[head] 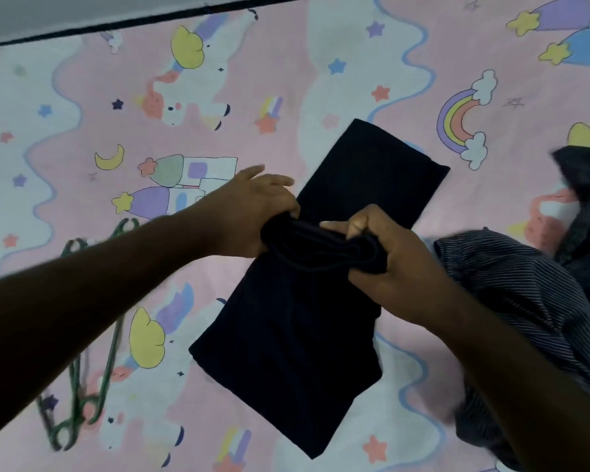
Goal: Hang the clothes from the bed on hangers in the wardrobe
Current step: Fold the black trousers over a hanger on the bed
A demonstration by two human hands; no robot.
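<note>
- Left hand: lower fingers curl into the bunched fold of the dark navy garment; thumb and forefinger lie straight above it.
- Right hand: thumb and curled fingers pinch the same bunched fold from the other end.
- Garment: lies flat and diagonal at the centre of the frame, on the unicorn-print bedsheet.
- Striped garment: crumpled at right, beside the right wrist.
- Green hangers: lower left, partly under the left forearm.
</note>
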